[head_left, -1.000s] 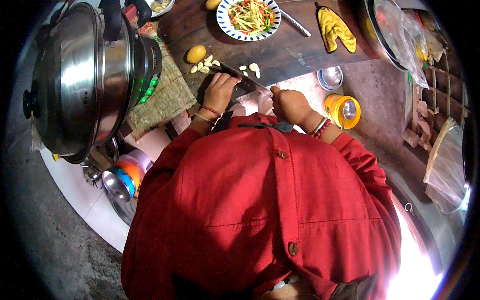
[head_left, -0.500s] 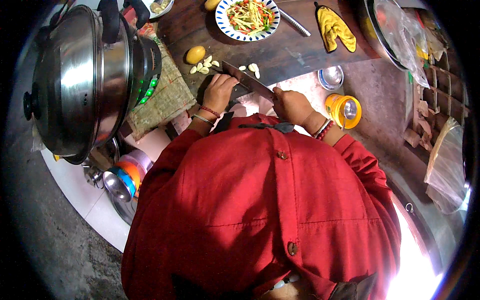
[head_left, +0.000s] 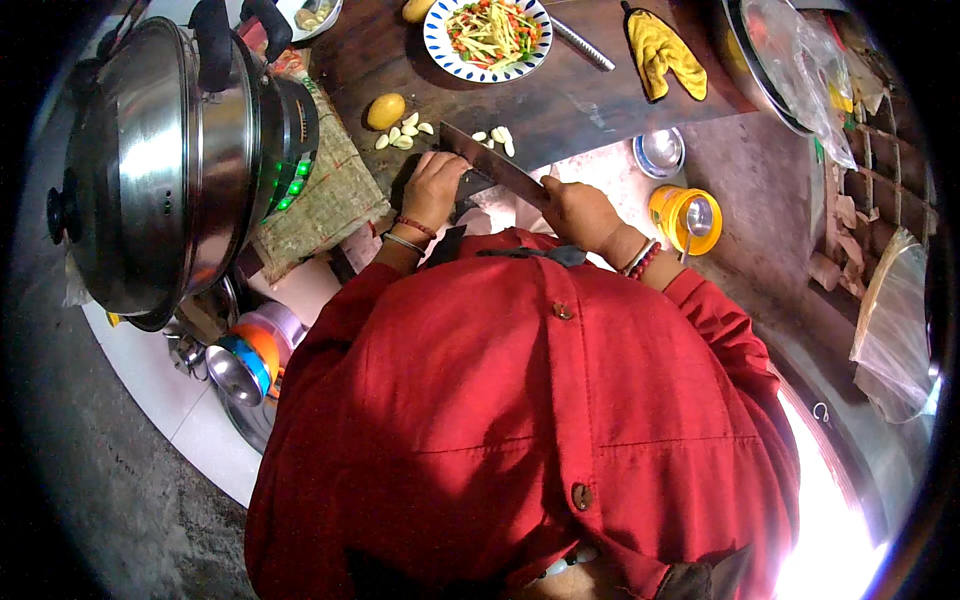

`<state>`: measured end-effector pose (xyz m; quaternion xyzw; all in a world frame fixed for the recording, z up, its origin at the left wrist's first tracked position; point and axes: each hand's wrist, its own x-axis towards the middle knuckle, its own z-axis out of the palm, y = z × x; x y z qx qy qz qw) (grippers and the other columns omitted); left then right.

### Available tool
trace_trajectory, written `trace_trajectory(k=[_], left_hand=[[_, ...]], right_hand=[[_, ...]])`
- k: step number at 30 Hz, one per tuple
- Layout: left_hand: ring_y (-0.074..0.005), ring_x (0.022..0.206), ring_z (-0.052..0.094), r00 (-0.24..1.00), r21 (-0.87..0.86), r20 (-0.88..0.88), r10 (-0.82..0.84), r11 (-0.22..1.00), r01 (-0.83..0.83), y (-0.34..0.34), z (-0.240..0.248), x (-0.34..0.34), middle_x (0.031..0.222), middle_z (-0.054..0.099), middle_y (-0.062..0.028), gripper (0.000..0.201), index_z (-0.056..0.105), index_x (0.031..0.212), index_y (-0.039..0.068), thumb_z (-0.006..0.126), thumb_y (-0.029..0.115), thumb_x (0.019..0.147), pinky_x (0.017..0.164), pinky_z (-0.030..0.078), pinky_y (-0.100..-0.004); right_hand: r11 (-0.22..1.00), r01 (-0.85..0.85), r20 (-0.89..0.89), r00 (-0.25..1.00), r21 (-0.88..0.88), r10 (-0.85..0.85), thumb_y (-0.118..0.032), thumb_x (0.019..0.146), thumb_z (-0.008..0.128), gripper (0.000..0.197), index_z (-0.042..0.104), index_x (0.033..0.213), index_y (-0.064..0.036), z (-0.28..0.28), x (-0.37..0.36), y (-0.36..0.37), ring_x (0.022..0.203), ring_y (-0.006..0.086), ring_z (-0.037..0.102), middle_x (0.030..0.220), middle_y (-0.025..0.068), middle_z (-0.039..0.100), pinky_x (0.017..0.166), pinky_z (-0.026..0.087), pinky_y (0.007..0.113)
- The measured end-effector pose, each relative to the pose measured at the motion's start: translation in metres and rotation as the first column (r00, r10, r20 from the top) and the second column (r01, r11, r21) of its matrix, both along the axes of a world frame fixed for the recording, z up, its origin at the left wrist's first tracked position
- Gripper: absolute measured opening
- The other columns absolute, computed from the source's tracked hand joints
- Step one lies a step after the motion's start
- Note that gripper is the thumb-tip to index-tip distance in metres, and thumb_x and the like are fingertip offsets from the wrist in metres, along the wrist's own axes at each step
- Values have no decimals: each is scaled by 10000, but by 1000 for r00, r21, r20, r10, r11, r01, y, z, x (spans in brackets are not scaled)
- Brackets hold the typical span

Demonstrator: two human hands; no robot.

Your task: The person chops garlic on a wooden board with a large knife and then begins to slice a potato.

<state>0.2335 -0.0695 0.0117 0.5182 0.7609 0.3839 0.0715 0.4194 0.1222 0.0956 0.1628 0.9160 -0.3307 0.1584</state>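
Observation:
My right hand [head_left: 580,212] is closed around the handle of a broad-bladed kitchen knife [head_left: 500,172], whose blade slants up and left over the near edge of the dark wooden table. Curled against the blade's left side are the fingers of my left hand [head_left: 433,190]; whatever is under them is hidden. Peeled garlic cloves [head_left: 403,142] lie just beyond my left hand, and several more cloves [head_left: 505,140] rest across the blade. Beside the left group sits a yellow, oval, potato-like piece [head_left: 386,111]. Farther back, a blue-patterned white plate [head_left: 434,42] bears cut vegetable strips [head_left: 492,35].
A large steel pot [head_left: 140,165] stands close on the left, above green lights. A ridged metal tool [head_left: 583,44] and a yellow cloth [head_left: 662,58] lie on the table. At right are a metal bowl [head_left: 660,153] and a yellow tub [head_left: 668,212] with a ladle.
The whole view has shifted slightly. My hands and the knife keep nearly the same place by the garlic cloves, with no clear change of grip.

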Motion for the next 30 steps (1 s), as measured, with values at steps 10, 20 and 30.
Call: trace_trajectory(k=[10,20,30], left_hand=[[-321,921,594,998,-43,-68,0,999,-3,0,-3,2,967,644,-112,129,678,972,39,650,16,848,811,498,-402],[-326,951,598,999,-50,-16,43,998,-44,0,-4,3,984,657,-108,122,672,977,28,665,39,855,821,501,-408],[-329,949,597,999,-62,-12,46,997,-46,0,-5,3,1003,653,-115,135,661,989,24,663,35,854,829,500,-411]], right_hand=[[999,-29,30,999,46,28,-193,913,573,205,601,1048,-40,-10,-7,-9,717,416,657,760,227,664,644,510,506],[986,87,-11,996,-141,-89,-250,914,627,240,597,1021,-37,-4,-2,0,704,404,644,757,201,659,641,501,469],[991,15,65,998,-135,-6,-231,919,575,227,613,1035,-39,-7,-11,0,824,429,665,865,244,679,716,527,502]])
